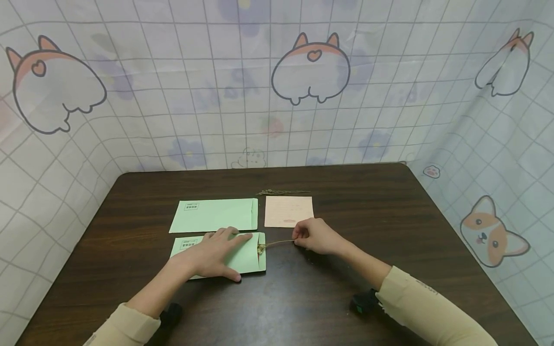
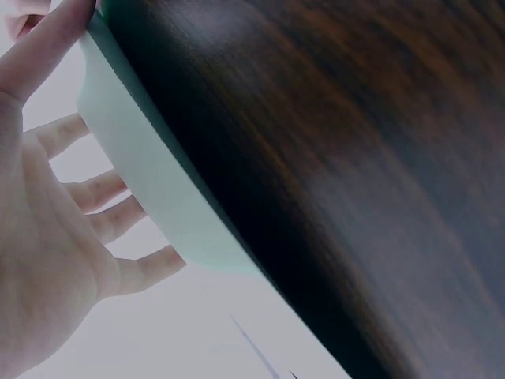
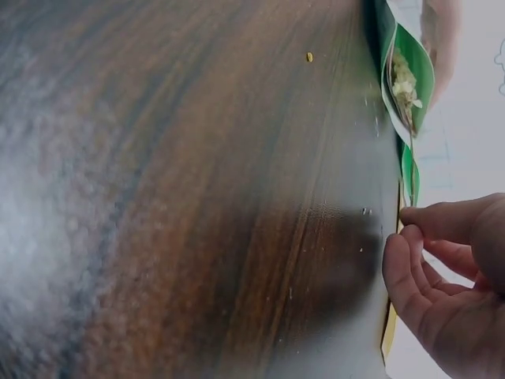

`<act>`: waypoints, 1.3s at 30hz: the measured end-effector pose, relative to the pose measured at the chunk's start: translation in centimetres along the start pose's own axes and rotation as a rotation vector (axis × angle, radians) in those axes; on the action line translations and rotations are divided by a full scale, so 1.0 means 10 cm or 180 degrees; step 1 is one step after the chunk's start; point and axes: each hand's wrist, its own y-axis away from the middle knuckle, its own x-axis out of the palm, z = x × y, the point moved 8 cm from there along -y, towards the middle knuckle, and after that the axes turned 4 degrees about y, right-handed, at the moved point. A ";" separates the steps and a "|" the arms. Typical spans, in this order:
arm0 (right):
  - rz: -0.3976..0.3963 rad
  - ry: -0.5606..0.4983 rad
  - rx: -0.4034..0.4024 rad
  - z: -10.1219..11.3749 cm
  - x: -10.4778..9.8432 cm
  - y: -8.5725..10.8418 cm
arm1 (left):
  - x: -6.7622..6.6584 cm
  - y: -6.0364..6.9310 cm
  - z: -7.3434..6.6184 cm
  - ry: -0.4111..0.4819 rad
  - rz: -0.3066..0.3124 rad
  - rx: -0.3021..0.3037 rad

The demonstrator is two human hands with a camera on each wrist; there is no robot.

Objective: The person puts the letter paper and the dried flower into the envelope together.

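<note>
Left hand [image 1: 210, 255] touches envelope [image 1: 245, 258], right hand [image 1: 318, 236] pinches stem [image 1: 279, 241].

Left fingers [image 1: 240, 239] partly hide lower envelope [image 1: 245, 258]; right sleeve [image 1: 433, 307] cut off

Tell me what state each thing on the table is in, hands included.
Near envelope: mouth open.
Flower: head at that mouth, stem pinched.
Far envelope: flat; sealed or not, unclear.
Pink sheet: lying flat.
Sprig: lying behind the sheet.
Left hand: spread on near envelope.
Right hand: pinching the stem.

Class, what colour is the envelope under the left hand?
Light green; the envelope shows best in the head view.
</note>
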 end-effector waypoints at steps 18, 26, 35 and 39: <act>0.0002 0.0029 -0.0165 0.10 0.06 -0.02 | 0.00 -0.02 -0.02 -0.0029 -0.0025 0.0015; -0.0122 0.0104 -0.0298 0.14 0.07 -0.05 | 0.00 -0.03 -0.02 -0.0041 -0.0015 -0.0004; -0.0186 0.0082 -0.0269 0.16 0.09 -0.07 | 0.01 -0.06 -0.02 -0.0036 -0.0004 -0.0025; -0.0197 0.0044 -0.0227 0.15 0.11 -0.07 | 0.01 -0.06 -0.02 -0.0033 0.0002 -0.0034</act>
